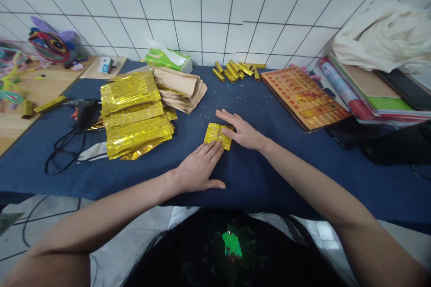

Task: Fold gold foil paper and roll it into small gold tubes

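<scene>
A small folded piece of gold foil paper (215, 134) lies on the blue cloth near the middle of the table. My left hand (198, 168) lies flat with its fingertips pressing the near edge of the foil. My right hand (240, 131) is flat too, fingers stretched out over the foil's right side. Neither hand grips anything. A stack of gold foil sheets (134, 114) sits to the left, with a pile of brown paper sheets (180, 89) behind it.
Several rolled gold foil pieces (235, 71) lie at the back. A gold and red printed board (303, 96) sits right, beside books, a dark pouch and white cloth. A black glue gun with cord (82, 112) lies left. A green tissue pack (166, 59) stands by the tiled wall.
</scene>
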Available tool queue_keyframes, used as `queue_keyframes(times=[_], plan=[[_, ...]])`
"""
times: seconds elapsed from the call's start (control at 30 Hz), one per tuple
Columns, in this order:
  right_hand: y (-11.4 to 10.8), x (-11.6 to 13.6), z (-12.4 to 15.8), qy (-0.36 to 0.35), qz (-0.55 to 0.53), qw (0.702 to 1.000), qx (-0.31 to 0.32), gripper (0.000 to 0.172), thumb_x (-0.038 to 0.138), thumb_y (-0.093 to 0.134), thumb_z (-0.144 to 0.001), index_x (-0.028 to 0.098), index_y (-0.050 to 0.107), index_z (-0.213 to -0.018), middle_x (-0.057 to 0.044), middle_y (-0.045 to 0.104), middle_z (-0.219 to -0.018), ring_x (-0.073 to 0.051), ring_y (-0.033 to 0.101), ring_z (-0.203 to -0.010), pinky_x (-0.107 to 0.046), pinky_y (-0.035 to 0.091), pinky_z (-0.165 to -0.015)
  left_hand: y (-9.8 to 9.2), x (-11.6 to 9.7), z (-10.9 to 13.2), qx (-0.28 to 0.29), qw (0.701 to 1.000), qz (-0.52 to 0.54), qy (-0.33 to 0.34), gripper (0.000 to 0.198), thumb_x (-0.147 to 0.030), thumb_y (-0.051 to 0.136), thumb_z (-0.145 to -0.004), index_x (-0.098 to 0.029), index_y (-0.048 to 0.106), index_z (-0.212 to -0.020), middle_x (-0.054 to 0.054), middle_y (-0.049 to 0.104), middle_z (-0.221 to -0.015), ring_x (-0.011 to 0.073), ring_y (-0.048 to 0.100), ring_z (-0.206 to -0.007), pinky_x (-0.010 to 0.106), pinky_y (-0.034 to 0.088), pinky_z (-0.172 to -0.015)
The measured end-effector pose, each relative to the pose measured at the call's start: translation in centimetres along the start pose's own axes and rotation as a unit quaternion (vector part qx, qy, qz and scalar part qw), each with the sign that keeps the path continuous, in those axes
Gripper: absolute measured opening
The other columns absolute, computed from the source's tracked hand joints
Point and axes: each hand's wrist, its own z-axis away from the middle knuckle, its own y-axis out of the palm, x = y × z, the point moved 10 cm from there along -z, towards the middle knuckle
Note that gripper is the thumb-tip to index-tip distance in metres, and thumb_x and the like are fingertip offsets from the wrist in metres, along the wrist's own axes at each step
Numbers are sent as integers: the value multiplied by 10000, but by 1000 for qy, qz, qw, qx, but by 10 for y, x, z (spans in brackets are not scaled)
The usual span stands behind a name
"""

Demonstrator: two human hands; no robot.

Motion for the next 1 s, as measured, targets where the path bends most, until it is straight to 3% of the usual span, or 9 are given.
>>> queue_keyframes(times=[0.1, 0.2, 0.3, 0.53, 0.6, 0.67, 0.77, 0.87, 1.0], plan=[[0, 16, 15, -34, 35, 999, -1, 517, 435, 260, -919, 167, 343, -1354, -98, 352, -1420, -195, 213, -1349, -494, 126, -1078, 1, 0, 0, 0, 1000, 4, -1, 932, -737, 305, -737, -23, 298, -1336, 219, 294, -1413, 329, 234, -1320, 432, 204, -1065], [27, 28, 28, -87, 105, 988, 69, 682, 562, 312, -865, 131, 258, -1390, -144, 271, -1448, -251, 167, -1359, -556, 51, -1066, 0, 1, -1, -5, 1000, 12, -2, 945, -736, 342, -724, -24, 287, -1343, 217, 315, -1402, 328, 226, -1323, 439, 214, -1064], [43, 24, 30, -90, 132, 983, 89, 761, 612, 296, -841, 129, 169, -1416, -151, 209, -1467, -263, 138, -1364, -573, 32, -1060, -1, 1, -1, -14, 1000, 24, -1, 968, -738, 360, -715, -21, 253, -1356, 214, 324, -1396, 319, 214, -1329, 443, 221, -1066], [31, 17, 27, -71, 68, 992, 80, 832, 593, 490, -761, 173, 187, -1413, -135, 253, -1460, -272, 169, -1356, -559, 75, -1062, -8, 5, 0, -44, 996, 72, -3, 867, -702, 424, -717, -45, 374, -1280, 218, 397, -1298, 315, 348, -1248, 447, 320, -1025], [15, 17, 30, -53, 39, 998, 24, 715, 493, 550, -768, 217, 289, -1374, -108, 355, -1419, -261, 248, -1332, -544, 143, -1053, -9, 5, 0, -50, 996, 75, -3, 831, -692, 429, -723, -63, 393, -1264, 215, 413, -1271, 322, 367, -1228, 465, 338, -1009], [0, 21, 37, -62, 54, 996, -37, 473, 381, 563, -788, 232, 486, -1230, -92, 490, -1309, -259, 378, -1256, -529, 218, -1026, -10, 5, 0, -54, 996, 75, -4, 820, -686, 436, -725, -75, 386, -1270, 212, 403, -1273, 328, 360, -1229, 478, 338, -1009], [0, 34, 46, -114, 123, 984, -61, 194, 257, 549, -802, 195, 641, -962, -94, 607, -1060, -243, 522, -1045, -470, 360, -935, -11, 6, 0, -57, 996, 73, -16, 829, -678, 468, -711, -79, 376, -1277, 201, 398, -1263, 323, 371, -1210, 473, 339, -1013], [8, 37, 48, -139, 166, 975, -55, 178, 179, 497, -825, 169, 658, -899, -94, 610, -955, -217, 535, -936, -406, 431, -852, -15, 6, -2, -52, 996, 69, -17, 782, -638, 491, -727, -69, 401, -1256, 182, 425, -1224, 307, 394, -1171, 453, 352, -1010], [13, 35, 43, -149, 183, 971, -46, 223, 164, 438, -854, 165, 661, -857, -97, 601, -910, -208, 532, -885, -398, 445, -813, -22, 12, -7, -39, 997, 66, -10, 472, -381, 495, -826, -115, 455, -1215, 121, 473, -1150, 250, 438, -1100, 408, 408, -964]])
